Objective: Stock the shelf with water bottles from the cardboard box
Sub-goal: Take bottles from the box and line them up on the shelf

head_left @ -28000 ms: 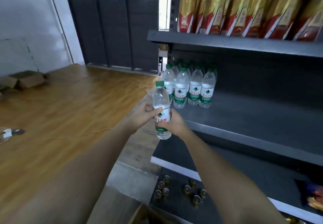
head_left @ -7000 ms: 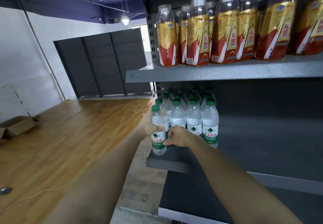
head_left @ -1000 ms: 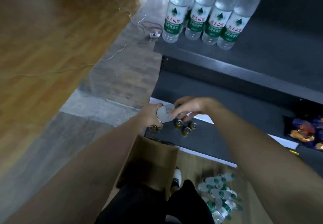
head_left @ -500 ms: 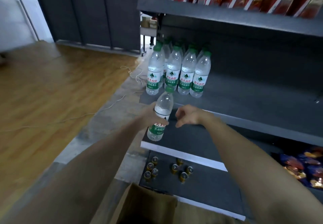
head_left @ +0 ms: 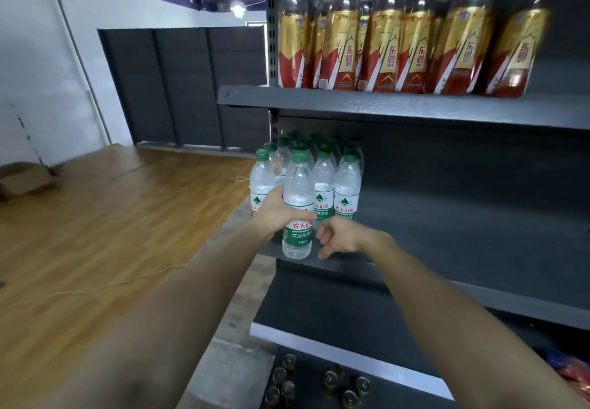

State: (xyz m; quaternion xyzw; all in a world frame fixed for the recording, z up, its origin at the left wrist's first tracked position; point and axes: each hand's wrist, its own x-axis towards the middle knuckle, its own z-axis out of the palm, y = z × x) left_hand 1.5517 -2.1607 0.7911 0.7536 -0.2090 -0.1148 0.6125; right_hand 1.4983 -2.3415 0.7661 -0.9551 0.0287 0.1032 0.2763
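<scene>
**Q:** One bottle in hand, is that right?

**A:** Yes. The left hand [head_left: 277, 213] has its fingers curled round the middle of an upright water bottle [head_left: 298, 207], thumb across the label, a firm grasp. The bottle's base hangs at the front lip of the middle shelf [head_left: 447, 249]; I cannot tell whether it touches.

**Q:** And the other hand?

**A:** The right hand [head_left: 338, 237] hovers just beside the bottle, holding nothing, fingers loosely bent and pointing down toward the shelf edge. It looks ready to steady the bottle as it lands.

**Q:** Why there?

**A:** Just beyond the fingers stands a cluster of stocked bottles [head_left: 332, 181], green caps up, packed in rows. The held one seems meant for the front of that block, so it is kept vertical, label outward.

**Q:** How are the arms?

**A:** Both forearms reach forward and slightly upward from the bottom of the view, converging at the shelf.

**Q:** Farther out?

**A:** Above, gold and red drink bottles [head_left: 399, 44] fill the upper shelf. Below, small cans [head_left: 287, 386] sit on the lowest shelf. The cardboard box is not visible.
</scene>
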